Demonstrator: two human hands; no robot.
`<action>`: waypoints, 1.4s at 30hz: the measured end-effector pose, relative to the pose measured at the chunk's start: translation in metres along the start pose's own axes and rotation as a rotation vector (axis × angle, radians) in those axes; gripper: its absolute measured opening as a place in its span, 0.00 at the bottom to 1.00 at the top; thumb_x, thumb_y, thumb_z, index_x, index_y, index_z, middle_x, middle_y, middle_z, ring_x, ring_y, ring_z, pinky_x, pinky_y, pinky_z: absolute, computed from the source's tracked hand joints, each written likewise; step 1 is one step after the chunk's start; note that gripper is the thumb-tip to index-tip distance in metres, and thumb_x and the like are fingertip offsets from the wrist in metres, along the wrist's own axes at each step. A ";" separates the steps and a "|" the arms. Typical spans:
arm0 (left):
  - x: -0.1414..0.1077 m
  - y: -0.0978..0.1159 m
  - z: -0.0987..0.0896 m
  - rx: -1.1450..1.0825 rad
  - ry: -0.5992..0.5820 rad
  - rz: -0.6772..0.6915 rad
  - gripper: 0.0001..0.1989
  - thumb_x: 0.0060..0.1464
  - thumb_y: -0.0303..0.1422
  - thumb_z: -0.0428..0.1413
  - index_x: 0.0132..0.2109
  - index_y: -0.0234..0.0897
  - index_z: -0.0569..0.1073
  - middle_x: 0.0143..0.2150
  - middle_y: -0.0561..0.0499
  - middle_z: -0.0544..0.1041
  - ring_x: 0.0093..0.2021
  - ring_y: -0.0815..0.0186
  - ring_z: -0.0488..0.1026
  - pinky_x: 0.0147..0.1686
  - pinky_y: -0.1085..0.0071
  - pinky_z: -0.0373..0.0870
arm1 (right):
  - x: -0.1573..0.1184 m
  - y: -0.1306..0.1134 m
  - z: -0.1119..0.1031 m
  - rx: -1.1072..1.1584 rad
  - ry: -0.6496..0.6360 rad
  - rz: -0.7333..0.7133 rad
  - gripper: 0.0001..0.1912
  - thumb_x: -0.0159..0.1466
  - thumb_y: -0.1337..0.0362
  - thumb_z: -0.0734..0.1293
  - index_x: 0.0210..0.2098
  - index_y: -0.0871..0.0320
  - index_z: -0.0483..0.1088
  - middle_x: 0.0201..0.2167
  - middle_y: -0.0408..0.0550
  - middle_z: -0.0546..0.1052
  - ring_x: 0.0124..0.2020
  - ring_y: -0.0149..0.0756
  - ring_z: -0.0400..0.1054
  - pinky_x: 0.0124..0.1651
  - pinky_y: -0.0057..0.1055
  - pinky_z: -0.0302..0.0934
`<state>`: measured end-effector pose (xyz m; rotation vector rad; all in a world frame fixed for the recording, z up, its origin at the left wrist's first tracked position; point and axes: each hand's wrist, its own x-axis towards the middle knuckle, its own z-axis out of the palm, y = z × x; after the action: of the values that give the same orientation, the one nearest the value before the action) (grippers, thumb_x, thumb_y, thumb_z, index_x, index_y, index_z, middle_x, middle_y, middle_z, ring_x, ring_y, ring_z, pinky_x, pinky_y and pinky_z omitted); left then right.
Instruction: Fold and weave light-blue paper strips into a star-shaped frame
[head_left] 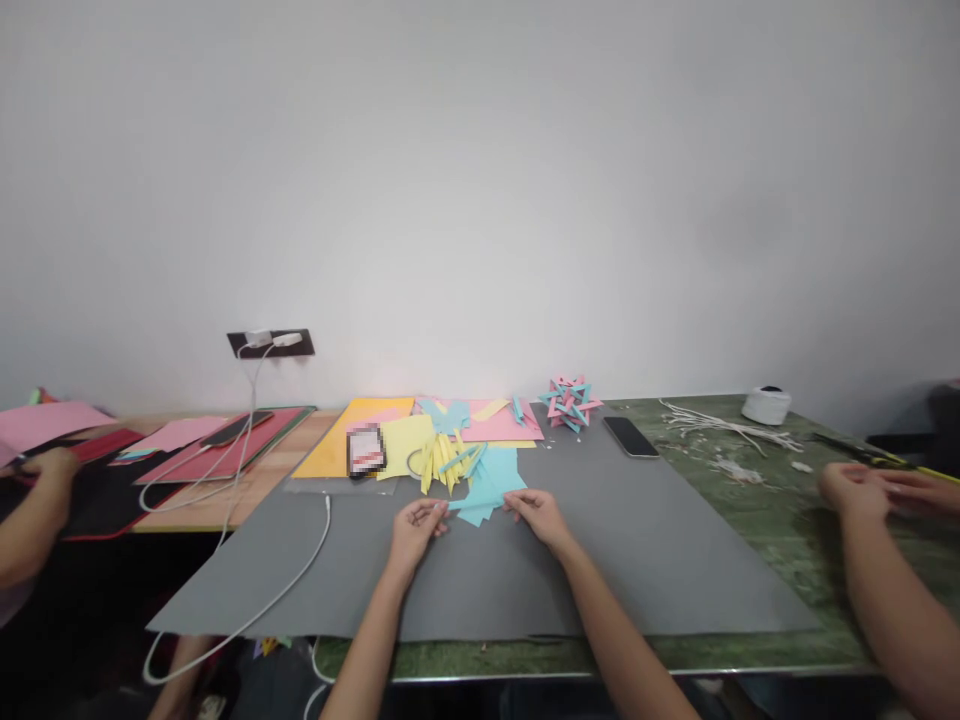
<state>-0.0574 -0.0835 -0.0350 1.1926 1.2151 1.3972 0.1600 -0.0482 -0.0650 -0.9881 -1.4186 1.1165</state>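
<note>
Pinched between finger and thumb, the left end of a narrow light-blue paper strip (474, 502) is in my left hand (417, 532). The fingers of my right hand (537, 514) close on the strip's other end. It is stretched level just over light-blue paper pieces (498, 468) on the grey sheet (517, 590). Behind my left hand lies a pile of folded yellow paper strips (442, 464), with a few blue ones on it. A pink and blue paper star-shaped model (570, 402) stands farther back, right of the papers.
A phone (630, 437) lies right of the model. Orange paper (322, 450) and pink paper (487, 425) lie behind. A white cable (300, 575) crosses the sheet's left side. Other people's hands are at the far left (51, 470) and right (862, 490), near white cords (731, 422).
</note>
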 end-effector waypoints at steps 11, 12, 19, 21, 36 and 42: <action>0.005 -0.011 -0.001 -0.016 0.026 0.014 0.13 0.34 0.37 0.59 0.28 0.31 0.71 0.22 0.49 0.74 0.17 0.73 0.67 0.18 0.78 0.62 | 0.001 0.001 -0.001 0.037 0.024 0.066 0.18 0.44 0.52 0.66 0.26 0.61 0.71 0.21 0.46 0.73 0.19 0.28 0.61 0.23 0.25 0.55; 0.005 -0.012 -0.001 -0.021 0.026 0.016 0.13 0.34 0.37 0.59 0.28 0.31 0.71 0.22 0.49 0.75 0.18 0.73 0.67 0.18 0.78 0.62 | 0.001 0.001 -0.001 0.039 0.028 0.070 0.19 0.43 0.52 0.66 0.27 0.61 0.71 0.22 0.46 0.73 0.19 0.28 0.62 0.23 0.25 0.55; 0.007 -0.011 -0.001 0.011 -0.005 0.014 0.16 0.35 0.39 0.58 0.30 0.31 0.71 0.23 0.49 0.74 0.19 0.71 0.68 0.20 0.76 0.63 | 0.000 0.002 -0.001 0.070 0.077 0.043 0.17 0.43 0.53 0.67 0.26 0.60 0.70 0.20 0.44 0.72 0.21 0.29 0.63 0.25 0.26 0.56; 0.006 -0.010 0.000 0.012 -0.013 0.014 0.16 0.35 0.39 0.58 0.30 0.31 0.70 0.23 0.49 0.74 0.19 0.71 0.69 0.20 0.76 0.64 | -0.001 0.002 -0.002 0.067 0.074 0.039 0.16 0.43 0.54 0.67 0.26 0.60 0.69 0.19 0.43 0.71 0.20 0.29 0.63 0.25 0.26 0.56; 0.004 -0.010 0.002 0.055 -0.066 0.059 0.14 0.36 0.38 0.58 0.28 0.31 0.72 0.22 0.46 0.75 0.18 0.71 0.69 0.18 0.77 0.63 | 0.000 0.003 -0.006 0.138 0.066 0.061 0.23 0.42 0.53 0.68 0.33 0.62 0.69 0.19 0.45 0.72 0.22 0.31 0.66 0.27 0.27 0.56; 0.003 -0.010 -0.001 0.009 -0.034 0.067 0.15 0.37 0.38 0.57 0.31 0.31 0.70 0.24 0.48 0.74 0.18 0.72 0.68 0.18 0.77 0.63 | 0.003 0.009 -0.004 -0.029 0.161 -0.056 0.22 0.48 0.51 0.64 0.36 0.61 0.68 0.24 0.47 0.71 0.25 0.33 0.65 0.31 0.31 0.58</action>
<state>-0.0582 -0.0791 -0.0448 1.2690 1.1678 1.4165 0.1635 -0.0427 -0.0724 -1.0290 -1.3276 0.9555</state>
